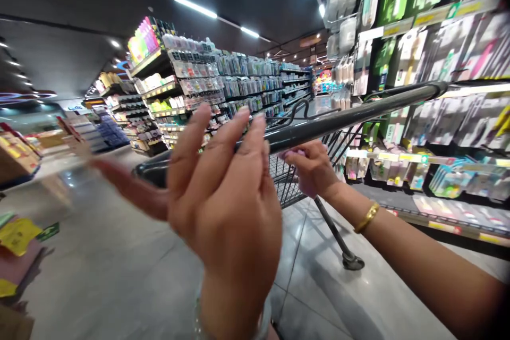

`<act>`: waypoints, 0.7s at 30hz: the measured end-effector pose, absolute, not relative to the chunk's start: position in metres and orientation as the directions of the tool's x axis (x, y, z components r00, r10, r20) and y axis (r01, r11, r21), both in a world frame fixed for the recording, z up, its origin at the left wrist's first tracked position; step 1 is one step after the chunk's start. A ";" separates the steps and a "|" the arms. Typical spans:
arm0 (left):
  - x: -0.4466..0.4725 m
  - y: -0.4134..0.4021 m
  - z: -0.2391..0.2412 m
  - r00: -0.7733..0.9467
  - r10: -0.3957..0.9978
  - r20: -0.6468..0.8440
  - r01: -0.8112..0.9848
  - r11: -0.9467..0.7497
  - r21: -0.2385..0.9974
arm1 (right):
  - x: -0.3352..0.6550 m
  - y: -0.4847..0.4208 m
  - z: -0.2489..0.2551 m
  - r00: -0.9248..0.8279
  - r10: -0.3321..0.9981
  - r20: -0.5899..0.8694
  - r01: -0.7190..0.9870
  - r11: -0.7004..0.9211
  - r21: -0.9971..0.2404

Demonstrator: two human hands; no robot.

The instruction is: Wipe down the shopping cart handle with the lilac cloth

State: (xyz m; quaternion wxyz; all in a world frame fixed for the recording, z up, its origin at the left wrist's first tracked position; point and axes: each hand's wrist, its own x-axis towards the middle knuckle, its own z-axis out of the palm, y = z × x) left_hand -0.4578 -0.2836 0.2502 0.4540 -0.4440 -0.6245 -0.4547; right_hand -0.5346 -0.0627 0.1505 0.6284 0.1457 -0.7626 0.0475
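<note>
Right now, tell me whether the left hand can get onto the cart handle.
Probably yes. The left hand is raised open just in front of the cart handle, nothing between them; the right hand grips further along.

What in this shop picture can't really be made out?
- Left hand: open, raised close to the head camera, hiding part of the cart handle and the basket behind it.
- Right hand: curled under the handle; whether it holds something is unclear.
- Packets on the right racks: motion blur, labels unreadable.
- Far shelves: goods too small to identify.
- Cart: only one wheel shows.
</note>
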 end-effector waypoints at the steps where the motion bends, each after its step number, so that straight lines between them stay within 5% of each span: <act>1: -0.454 -0.278 0.256 -0.136 0.161 0.978 0.936 0.344 0.073 | -0.534 -0.061 0.154 -0.154 -0.105 0.982 -0.264 0.963 0.062; 3: -0.449 -0.264 0.268 -0.086 0.286 0.954 0.815 0.571 -0.098 | -0.534 -0.060 0.160 -0.143 -0.018 0.990 -0.233 0.972 -0.016; 6: -0.447 -0.243 0.285 -0.150 0.447 0.882 0.730 0.651 -0.206 | -0.533 -0.061 0.158 -0.180 -0.014 0.983 -0.235 0.972 -0.029; 10: -0.452 -0.229 0.292 -0.337 0.468 0.817 0.575 0.789 -0.215 | -0.530 -0.058 0.153 -0.223 -0.031 0.974 -0.247 0.969 -0.026; 15: -0.459 -0.231 0.286 -0.301 0.452 0.840 0.521 0.815 -0.252 | -0.530 -0.043 0.166 -0.203 0.164 0.965 -0.185 0.962 -0.203; 21: -0.466 -0.232 0.285 -0.306 0.455 0.836 0.503 0.823 -0.264 | -0.537 -0.035 0.150 -0.293 0.142 0.945 -0.248 0.944 -0.218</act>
